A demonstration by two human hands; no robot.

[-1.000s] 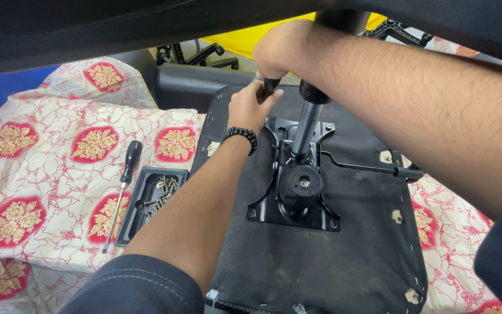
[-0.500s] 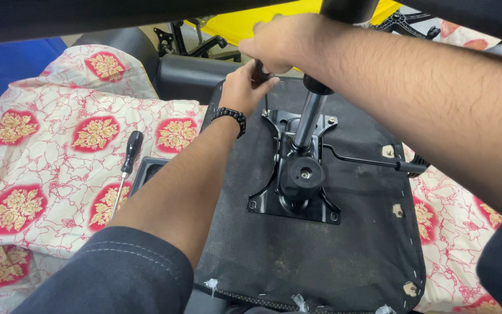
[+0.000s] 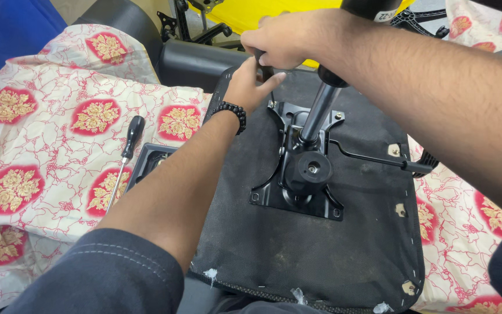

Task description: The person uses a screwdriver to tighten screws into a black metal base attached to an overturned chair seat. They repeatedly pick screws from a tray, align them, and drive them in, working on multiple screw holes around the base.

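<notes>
Head view: tool point(image 3: 266, 71) upright in right hand point(image 3: 280, 39)

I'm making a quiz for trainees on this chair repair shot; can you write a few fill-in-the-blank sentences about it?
1. The screwdriver lies on the ____ cloth.
2. The left hand wears a black ____ at the wrist.
3. The metal plate is fixed to the upturned ____.
4. Both hands, the right hand above, meet at the plate's ____ edge.

Missing words: floral; bracelet; seat; far

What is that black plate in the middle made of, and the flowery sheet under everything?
The black plate looks like painted metal: hard edges, bolt holes, a dull shine. The flowery sheet looks like soft woven cloth, since it folds and wrinkles. The seat underside seems covered in thin black fabric, stapled at the edge.
</notes>
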